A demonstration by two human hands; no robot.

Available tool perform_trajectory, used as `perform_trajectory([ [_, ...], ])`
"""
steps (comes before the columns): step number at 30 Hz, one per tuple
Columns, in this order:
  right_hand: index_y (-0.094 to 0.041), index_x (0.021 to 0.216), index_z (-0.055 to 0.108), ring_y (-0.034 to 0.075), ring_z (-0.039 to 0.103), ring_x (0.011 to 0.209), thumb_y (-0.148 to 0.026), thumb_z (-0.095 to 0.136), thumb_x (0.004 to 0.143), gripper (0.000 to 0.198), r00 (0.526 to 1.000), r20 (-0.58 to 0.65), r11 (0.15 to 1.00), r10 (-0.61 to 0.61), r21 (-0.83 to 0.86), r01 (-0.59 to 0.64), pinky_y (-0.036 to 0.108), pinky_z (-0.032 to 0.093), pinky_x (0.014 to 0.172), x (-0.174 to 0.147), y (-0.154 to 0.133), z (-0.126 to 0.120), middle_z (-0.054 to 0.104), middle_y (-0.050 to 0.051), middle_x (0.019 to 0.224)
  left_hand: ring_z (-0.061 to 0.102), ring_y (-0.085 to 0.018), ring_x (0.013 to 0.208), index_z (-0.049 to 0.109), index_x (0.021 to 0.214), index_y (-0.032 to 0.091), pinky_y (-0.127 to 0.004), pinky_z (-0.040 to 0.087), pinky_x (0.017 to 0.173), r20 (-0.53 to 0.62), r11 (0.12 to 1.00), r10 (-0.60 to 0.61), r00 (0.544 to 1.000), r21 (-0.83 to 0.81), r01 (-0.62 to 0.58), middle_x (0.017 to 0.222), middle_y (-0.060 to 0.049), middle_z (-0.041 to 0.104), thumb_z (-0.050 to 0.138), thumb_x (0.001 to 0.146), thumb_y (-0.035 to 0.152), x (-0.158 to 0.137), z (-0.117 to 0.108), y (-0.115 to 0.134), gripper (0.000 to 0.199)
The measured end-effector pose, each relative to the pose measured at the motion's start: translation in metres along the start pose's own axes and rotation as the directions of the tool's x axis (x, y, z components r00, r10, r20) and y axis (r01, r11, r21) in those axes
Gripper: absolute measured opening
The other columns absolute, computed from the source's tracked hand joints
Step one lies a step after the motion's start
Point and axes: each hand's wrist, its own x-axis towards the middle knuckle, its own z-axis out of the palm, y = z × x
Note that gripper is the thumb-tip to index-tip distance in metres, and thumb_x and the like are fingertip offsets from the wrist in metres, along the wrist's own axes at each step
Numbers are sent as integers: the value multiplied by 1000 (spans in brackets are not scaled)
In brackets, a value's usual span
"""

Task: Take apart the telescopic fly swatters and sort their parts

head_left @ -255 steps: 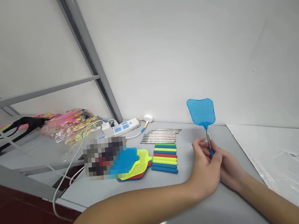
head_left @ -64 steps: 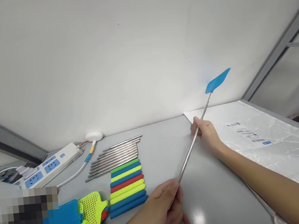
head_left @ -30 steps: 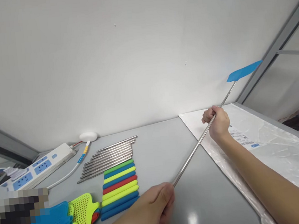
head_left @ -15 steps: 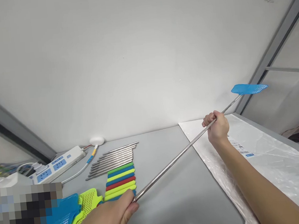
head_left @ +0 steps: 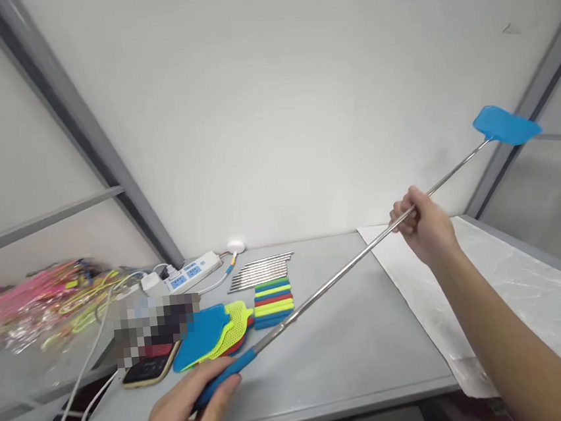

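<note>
A long fly swatter with a thin metal rod slants up to the right across the view. Its flat blue head is at the upper right end, and its blue grip at the lower left. My left hand is closed round the grip. Further up, my right hand has its fingers wrapped round the rod. On the table left of the rod lie coloured handles in a row, metal rods side by side, and a stack of blue, yellow and red swatter heads.
A white power strip with cables and a phone lie on the left of the grey table. Plastic-wrapped coloured items sit beyond it. White plastic sheeting covers the right side, and a wall stands behind.
The view has swung left and takes in more of the table. The swatter's blue head is higher and further right in view. The blue grip now shows in my left hand.
</note>
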Motion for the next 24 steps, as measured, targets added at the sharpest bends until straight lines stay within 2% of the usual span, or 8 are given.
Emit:
perform_trajectory([
  [3,-21,53,47,11,32,47,-50,60,87,46,995,53,975,86,-207,-74,28,31,47,-64,13,20,35,-4,49,68,-32,93,80,81,30,-31,53,82,55,994,-28,998,-102,33,92,-6,76,81,61,49,-26,8,8,27],
  [6,-21,52,46,12,37,50,-48,58,90,48,981,70,947,181,-282,-155,29,29,49,-120,26,32,35,-4,48,65,-28,79,79,75,26,-29,52,64,8,950,-171,985,-265,167,79,-8,73,86,55,46,-40,17,10,29],
  [9,-21,50,42,13,36,51,-48,52,93,51,960,136,936,245,-291,-198,30,28,52,-150,29,32,33,-3,49,43,-11,45,75,77,18,-22,37,44,80,739,-349,934,-590,326,48,1,52,83,63,47,-43,23,12,33],
  [11,-21,51,47,14,35,52,-47,52,93,50,953,183,920,242,-356,-165,31,27,52,-160,26,27,34,-3,51,27,-5,39,72,77,15,-19,29,43,151,546,-403,903,-752,369,43,6,40,81,66,45,-42,24,15,33],
  [13,-21,52,50,14,35,54,-47,54,92,48,964,177,918,200,-377,-121,31,26,53,-165,21,24,35,-2,52,27,-2,40,69,76,14,-17,29,44,138,446,-424,895,-828,339,44,7,41,83,65,41,-41,21,20,32],
  [15,-21,50,48,15,35,54,-47,55,91,49,978,129,939,162,-325,-113,32,28,53,-170,16,25,35,-2,52,31,-3,39,68,75,15,-17,30,44,86,445,-418,904,-849,287,43,7,43,84,65,39,-42,15,25,31],
  [21,-22,48,39,16,32,53,-42,58,90,50,982,58,978,180,-117,-173,33,27,54,-181,-8,38,26,-3,51,36,-4,36,68,78,16,-19,34,44,-64,553,-320,945,-823,132,41,6,46,79,72,37,-50,-9,37,25],
  [24,-22,48,39,16,34,54,-40,60,89,49,969,71,967,236,-120,-226,33,28,54,-188,-19,35,27,-3,51,35,-4,36,66,77,16,-19,36,44,-111,525,-347,931,-845,95,41,7,43,77,74,34,-53,-19,38,21],
])
